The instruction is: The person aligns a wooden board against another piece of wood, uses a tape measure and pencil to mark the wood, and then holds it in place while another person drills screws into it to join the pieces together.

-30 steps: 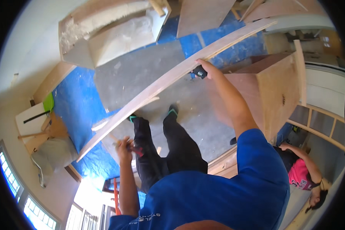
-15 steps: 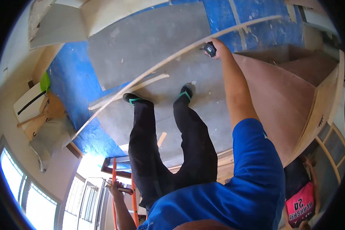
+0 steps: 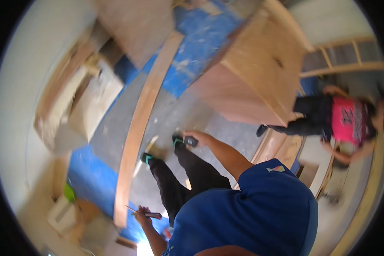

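Head view, the only feed available to me. I read both hands as apart from each other and each clamped on an item.

Right hand: fingers wrapped around a dark tape measure, in front of the thighs. The compact case suits a one-hand grip, which is probably why it sits in the palm.

Left hand: clamped on a red-and-dark tool, with a thin stick, possibly a pencil, pointing left from the fingers. Carrying both in one hand presumably keeps the other for the measure.

The plank runs from near left to the far side, left of both feet. Neither hand grips it. The stick's tip overlaps its near edge; I cannot tell whether they touch. A blue sheet and a grey board lie beyond, likely as floor protection. A large wooden box stands far right.

Writing: dark characters mark the pink shirt of a co-worker at right, but blur obscures them. The blue sleeve bears a pale emblem. I identify no brand.
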The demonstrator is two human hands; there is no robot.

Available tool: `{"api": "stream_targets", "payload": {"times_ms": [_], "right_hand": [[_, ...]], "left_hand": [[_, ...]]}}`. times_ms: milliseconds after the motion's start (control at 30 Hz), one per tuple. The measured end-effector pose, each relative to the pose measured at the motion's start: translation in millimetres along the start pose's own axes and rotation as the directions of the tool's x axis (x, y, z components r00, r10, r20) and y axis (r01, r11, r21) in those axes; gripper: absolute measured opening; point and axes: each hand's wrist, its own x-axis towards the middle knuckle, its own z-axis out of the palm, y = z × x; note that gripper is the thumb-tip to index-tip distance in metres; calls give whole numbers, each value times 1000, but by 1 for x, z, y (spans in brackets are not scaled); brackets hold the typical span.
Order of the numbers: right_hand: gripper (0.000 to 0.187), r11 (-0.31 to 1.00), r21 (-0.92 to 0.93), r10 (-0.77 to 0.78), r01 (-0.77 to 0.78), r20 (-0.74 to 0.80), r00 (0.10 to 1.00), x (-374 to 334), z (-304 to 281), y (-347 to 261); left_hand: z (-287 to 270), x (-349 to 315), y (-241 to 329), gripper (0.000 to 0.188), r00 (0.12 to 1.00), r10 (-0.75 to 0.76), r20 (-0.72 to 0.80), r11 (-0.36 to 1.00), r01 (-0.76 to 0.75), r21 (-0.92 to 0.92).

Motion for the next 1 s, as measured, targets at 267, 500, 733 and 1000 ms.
{"api": "stream_targets", "payload": {"times_ms": [267,500,733,1000], "right_hand": [[44,858,-512,-327,53,-463,824,-210,-22,68],[57,968,-250,-210,5,-806,554,-237,-32,233],[46,985,-139,-10,-102,-640,769,-165,21,417],[53,987,-156,-124,27,-658,742,-145,-2,396]], "left_hand": [[68,94,134,39,881,-264,392,960,203,191],[189,118,248,34,884,-213,416,914,30,405],[328,29,211,30,602,-448,660,817,-23,576],[380,-87,116,36,513,-684,519,577,-55,815]]}}
